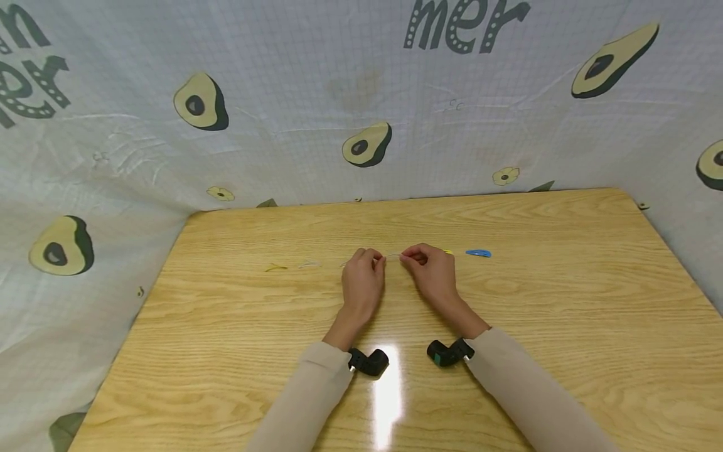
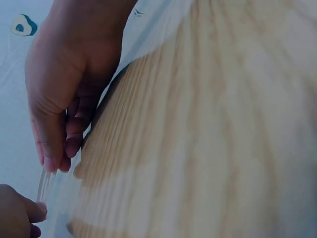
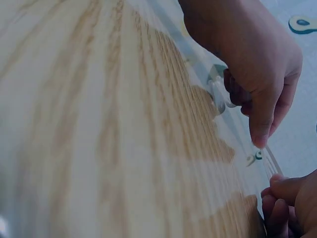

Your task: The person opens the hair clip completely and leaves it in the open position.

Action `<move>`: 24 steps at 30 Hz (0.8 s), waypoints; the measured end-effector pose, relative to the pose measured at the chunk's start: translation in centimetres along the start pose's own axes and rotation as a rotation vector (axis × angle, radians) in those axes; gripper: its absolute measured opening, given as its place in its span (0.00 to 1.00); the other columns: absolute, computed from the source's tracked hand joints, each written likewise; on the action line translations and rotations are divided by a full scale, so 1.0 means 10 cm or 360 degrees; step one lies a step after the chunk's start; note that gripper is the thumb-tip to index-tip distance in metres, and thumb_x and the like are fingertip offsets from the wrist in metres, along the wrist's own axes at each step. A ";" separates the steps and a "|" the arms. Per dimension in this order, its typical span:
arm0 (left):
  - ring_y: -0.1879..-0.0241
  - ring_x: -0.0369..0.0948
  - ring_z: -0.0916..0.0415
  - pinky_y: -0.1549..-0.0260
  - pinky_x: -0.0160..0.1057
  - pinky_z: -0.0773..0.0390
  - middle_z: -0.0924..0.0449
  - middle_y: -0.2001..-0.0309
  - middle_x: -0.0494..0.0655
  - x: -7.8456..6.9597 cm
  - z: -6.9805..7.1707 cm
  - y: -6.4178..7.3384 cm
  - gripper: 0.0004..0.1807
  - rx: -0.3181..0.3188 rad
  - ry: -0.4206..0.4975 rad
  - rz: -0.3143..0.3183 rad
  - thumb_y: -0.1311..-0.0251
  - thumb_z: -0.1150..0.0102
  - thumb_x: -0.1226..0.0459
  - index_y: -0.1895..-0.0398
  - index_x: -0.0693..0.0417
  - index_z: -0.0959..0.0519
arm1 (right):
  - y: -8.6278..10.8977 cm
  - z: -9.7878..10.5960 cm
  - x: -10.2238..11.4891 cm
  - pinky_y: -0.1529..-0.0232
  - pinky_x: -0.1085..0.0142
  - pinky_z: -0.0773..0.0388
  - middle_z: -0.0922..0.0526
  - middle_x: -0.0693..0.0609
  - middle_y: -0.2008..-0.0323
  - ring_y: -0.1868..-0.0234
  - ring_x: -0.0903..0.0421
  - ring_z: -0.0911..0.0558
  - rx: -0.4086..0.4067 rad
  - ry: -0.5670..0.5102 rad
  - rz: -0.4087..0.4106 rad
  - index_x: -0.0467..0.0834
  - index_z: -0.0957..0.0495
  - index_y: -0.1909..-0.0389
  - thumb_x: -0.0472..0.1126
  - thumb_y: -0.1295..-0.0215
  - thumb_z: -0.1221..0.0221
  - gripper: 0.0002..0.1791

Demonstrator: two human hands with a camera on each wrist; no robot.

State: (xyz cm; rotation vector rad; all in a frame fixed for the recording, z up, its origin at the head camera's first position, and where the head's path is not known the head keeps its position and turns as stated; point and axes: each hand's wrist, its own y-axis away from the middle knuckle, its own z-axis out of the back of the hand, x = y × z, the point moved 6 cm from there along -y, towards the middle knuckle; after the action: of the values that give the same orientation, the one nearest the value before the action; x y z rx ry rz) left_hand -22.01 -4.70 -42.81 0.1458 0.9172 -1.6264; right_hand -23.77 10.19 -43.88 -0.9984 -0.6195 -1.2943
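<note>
On my remote feed, the left hand (image 1: 363, 282) and right hand (image 1: 433, 271) pinch a clear band (image 1: 393, 255) stretched between them; a blue clip (image 1: 478, 253) lies right of both on the desk (image 1: 553, 295).

Yellow item (image 1: 449, 252) partly hidden behind right hand (image 1: 435, 275); can't make out shape from here. Pale band (image 1: 393, 255) between fingers (image 1: 415, 250) too thin to identify.

Glare streaks the table (image 1: 565, 301); wrist views are dim.
</note>
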 end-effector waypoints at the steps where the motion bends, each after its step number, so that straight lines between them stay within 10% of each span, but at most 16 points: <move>1: 0.80 0.41 0.27 0.81 0.36 0.28 0.24 0.76 0.49 0.01 -0.01 0.00 0.05 -0.0007 -0.0033 0.0004 0.41 0.36 0.68 0.73 0.61 0.18 | 0.00 -0.01 -0.01 0.71 0.63 0.24 0.16 0.50 0.74 0.74 0.56 0.18 -0.0004 -0.0004 -0.0004 0.40 0.16 0.69 0.39 0.41 0.33 0.05; 8: 0.79 0.43 0.26 0.76 0.39 0.30 0.23 0.75 0.48 0.02 -0.04 0.04 0.06 -0.0098 -0.0267 -0.0013 0.41 0.35 0.65 0.73 0.57 0.16 | -0.01 -0.07 -0.04 0.71 0.63 0.24 0.16 0.50 0.74 0.75 0.57 0.19 -0.0041 0.0006 0.0020 0.40 0.15 0.68 0.40 0.40 0.34 0.06; 24: 0.80 0.40 0.28 0.75 0.41 0.38 0.24 0.78 0.44 0.11 -0.02 0.02 0.06 -0.0171 -0.0304 0.0037 0.46 0.31 0.61 0.75 0.54 0.14 | -0.02 -0.11 -0.06 0.73 0.63 0.28 0.19 0.51 0.75 0.76 0.56 0.24 -0.0055 0.0158 0.0053 0.42 0.15 0.69 0.40 0.40 0.35 0.05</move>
State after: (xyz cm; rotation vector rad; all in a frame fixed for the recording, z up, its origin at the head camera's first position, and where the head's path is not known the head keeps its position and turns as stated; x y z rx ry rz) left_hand -22.23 -5.42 -43.68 -0.0721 0.8503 -1.5367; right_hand -24.28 9.55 -44.85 -0.9624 -0.5041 -1.3204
